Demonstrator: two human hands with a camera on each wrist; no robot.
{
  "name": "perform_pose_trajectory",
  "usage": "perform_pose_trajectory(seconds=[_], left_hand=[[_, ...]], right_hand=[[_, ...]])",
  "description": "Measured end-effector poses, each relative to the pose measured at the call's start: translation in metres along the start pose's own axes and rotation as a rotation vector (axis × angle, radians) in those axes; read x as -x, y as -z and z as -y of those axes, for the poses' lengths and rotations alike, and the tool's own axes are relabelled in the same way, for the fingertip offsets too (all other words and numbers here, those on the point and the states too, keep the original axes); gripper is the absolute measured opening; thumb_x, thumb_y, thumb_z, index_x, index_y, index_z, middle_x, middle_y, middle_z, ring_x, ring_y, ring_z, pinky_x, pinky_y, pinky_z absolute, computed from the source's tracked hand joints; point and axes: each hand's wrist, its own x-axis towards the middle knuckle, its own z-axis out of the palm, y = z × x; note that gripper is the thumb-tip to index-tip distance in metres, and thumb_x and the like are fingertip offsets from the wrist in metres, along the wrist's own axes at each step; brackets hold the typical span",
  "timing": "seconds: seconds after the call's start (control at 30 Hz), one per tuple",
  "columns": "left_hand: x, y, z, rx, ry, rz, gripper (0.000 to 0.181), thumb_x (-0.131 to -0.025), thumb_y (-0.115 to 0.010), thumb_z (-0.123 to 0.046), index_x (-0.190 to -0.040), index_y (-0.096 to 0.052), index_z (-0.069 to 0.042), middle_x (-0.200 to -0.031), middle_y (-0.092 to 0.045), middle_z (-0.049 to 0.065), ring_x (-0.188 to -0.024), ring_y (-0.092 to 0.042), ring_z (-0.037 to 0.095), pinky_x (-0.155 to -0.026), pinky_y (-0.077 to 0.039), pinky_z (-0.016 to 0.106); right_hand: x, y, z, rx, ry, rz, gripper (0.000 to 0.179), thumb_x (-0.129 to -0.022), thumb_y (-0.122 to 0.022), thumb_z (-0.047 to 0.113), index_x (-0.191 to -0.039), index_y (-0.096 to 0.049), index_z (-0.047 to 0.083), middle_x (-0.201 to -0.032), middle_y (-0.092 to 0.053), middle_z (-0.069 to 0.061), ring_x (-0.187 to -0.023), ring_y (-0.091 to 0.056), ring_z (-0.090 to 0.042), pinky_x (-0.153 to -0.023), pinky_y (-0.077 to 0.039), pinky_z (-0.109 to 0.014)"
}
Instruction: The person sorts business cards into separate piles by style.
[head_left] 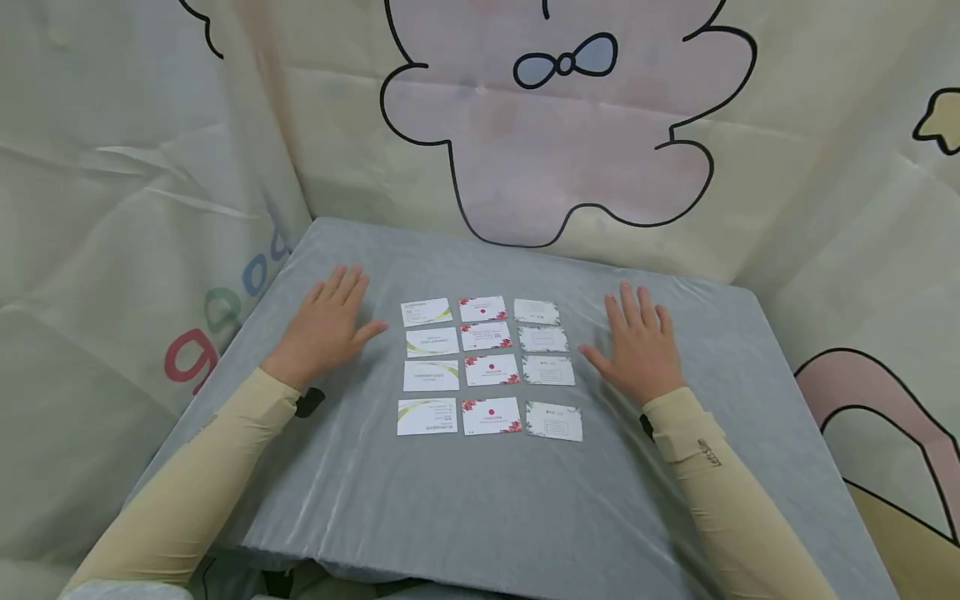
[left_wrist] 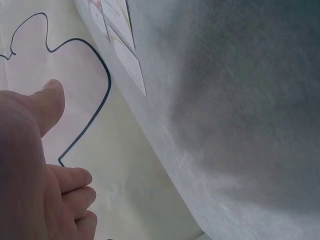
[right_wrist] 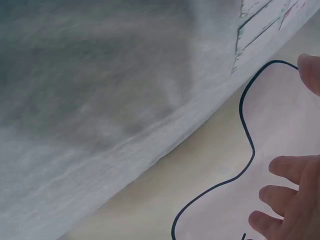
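Several business cards lie flat in three columns on the grey cloth. The left column has white cards with a yellow-green curve (head_left: 431,376); the middle one has white cards with red flowers (head_left: 491,370); at the right are white cards with green leafy edges (head_left: 548,371). My left hand (head_left: 321,329), palm down with fingers extended, is left of the cards and holds nothing. On the other side my right hand (head_left: 637,350) has its fingers spread, its thumb pointing toward the leafy cards. Both wrist views show the hands apart from the cards.
A grey cloth (head_left: 480,508) covers the table. Pale curtains with printed cartoon shapes (head_left: 555,167) stand behind it and at both sides. The table's front edge (head_left: 337,571) is near my body. A gap separates the lowest row of cards from the rows above.
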Motion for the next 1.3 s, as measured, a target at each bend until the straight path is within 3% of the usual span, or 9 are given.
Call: perform_pose_trajectory(seconds=[0.17, 0.3, 0.43, 0.53, 0.63, 0.8, 1.03, 1.17, 1.3], left_hand=[[-0.002, -0.002, -0.002, -0.009, 0.008, 0.005, 0.089, -0.110, -0.055, -0.055, -0.170, -0.022, 0.003, -0.180, -0.015, 0.023, -0.169, -0.009, 0.044, -0.134, -0.014, 0.066], [-0.012, -0.010, -0.011, -0.013, -0.017, 0.022, 0.091, -0.108, -0.058, -0.055, -0.169, -0.025, 0.004, -0.180, -0.019, 0.024, -0.169, -0.013, 0.044, -0.134, -0.018, 0.063], [-0.034, -0.019, -0.023, -0.007, -0.082, 0.007, 0.079, -0.105, -0.070, -0.044, -0.162, -0.043, 0.003, -0.169, -0.044, 0.023, -0.160, -0.039, 0.041, -0.129, -0.035, 0.058], [-0.055, -0.025, -0.037, 0.058, -0.115, 0.021, 0.064, -0.101, -0.076, -0.033, -0.153, -0.057, -0.001, -0.154, -0.063, 0.019, -0.146, -0.057, 0.038, -0.122, -0.046, 0.054], [-0.069, -0.032, -0.050, 0.155, -0.086, 0.084, 0.058, -0.099, -0.079, -0.029, -0.149, -0.064, -0.004, -0.147, -0.069, 0.015, -0.141, -0.062, 0.035, -0.119, -0.049, 0.051], [-0.074, -0.044, -0.067, 0.229, -0.039, 0.163, 0.059, -0.095, -0.083, -0.032, -0.145, -0.067, -0.005, -0.144, -0.071, 0.013, -0.136, -0.065, 0.032, -0.117, -0.051, 0.050], [-0.085, -0.056, -0.058, 0.217, -0.069, 0.142, 0.054, -0.093, -0.085, -0.031, -0.141, -0.072, -0.009, -0.138, -0.075, 0.008, -0.127, -0.069, 0.025, -0.111, -0.054, 0.045], [-0.093, -0.057, -0.055, 0.222, -0.099, 0.127, 0.054, -0.091, -0.087, -0.027, -0.139, -0.072, -0.007, -0.134, -0.076, 0.008, -0.120, -0.071, 0.024, -0.107, -0.056, 0.044], [-0.103, -0.057, -0.051, 0.268, -0.111, 0.140, 0.056, -0.090, -0.085, -0.023, -0.141, -0.070, -0.005, -0.136, -0.074, 0.011, -0.124, -0.069, 0.027, -0.111, -0.054, 0.045]], right_hand=[[-0.017, 0.001, 0.012, -0.041, 0.064, 0.031, 0.092, -0.099, -0.067, 0.059, -0.166, -0.038, 0.003, -0.176, -0.029, -0.025, -0.164, -0.024, -0.048, -0.125, -0.026, -0.068], [-0.038, 0.006, 0.032, -0.118, 0.142, 0.091, 0.087, -0.102, -0.065, 0.055, -0.167, -0.038, 0.004, -0.176, -0.031, -0.024, -0.163, -0.027, -0.046, -0.125, -0.026, -0.067], [-0.068, 0.009, 0.059, -0.215, 0.213, 0.159, 0.079, -0.104, -0.066, 0.052, -0.165, -0.042, 0.007, -0.173, -0.040, -0.018, -0.161, -0.034, -0.042, -0.126, -0.026, -0.067], [-0.087, 0.006, 0.079, -0.305, 0.247, 0.199, 0.069, -0.104, -0.069, 0.046, -0.160, -0.052, 0.009, -0.164, -0.054, -0.014, -0.155, -0.044, -0.038, -0.125, -0.027, -0.066], [-0.103, -0.004, 0.097, -0.370, 0.280, 0.244, 0.060, -0.103, -0.073, 0.042, -0.153, -0.060, 0.011, -0.154, -0.065, -0.010, -0.150, -0.052, -0.034, -0.126, -0.026, -0.064], [-0.112, -0.024, 0.118, -0.409, 0.288, 0.331, 0.057, -0.100, -0.078, 0.040, -0.149, -0.065, 0.014, -0.150, -0.068, -0.006, -0.147, -0.057, -0.029, -0.128, -0.026, -0.059], [-0.130, -0.048, 0.128, -0.409, 0.318, 0.366, 0.055, -0.096, -0.083, 0.039, -0.144, -0.070, 0.016, -0.145, -0.071, -0.004, -0.141, -0.060, -0.027, -0.125, -0.027, -0.058], [-0.134, -0.055, 0.126, -0.407, 0.328, 0.363, 0.055, -0.096, -0.083, 0.042, -0.143, -0.070, 0.018, -0.145, -0.070, -0.003, -0.141, -0.058, -0.026, -0.123, -0.027, -0.057], [-0.141, -0.060, 0.125, -0.427, 0.327, 0.362, 0.056, -0.095, -0.084, 0.039, -0.145, -0.069, 0.017, -0.145, -0.071, -0.004, -0.141, -0.060, -0.027, -0.123, -0.028, -0.058]])
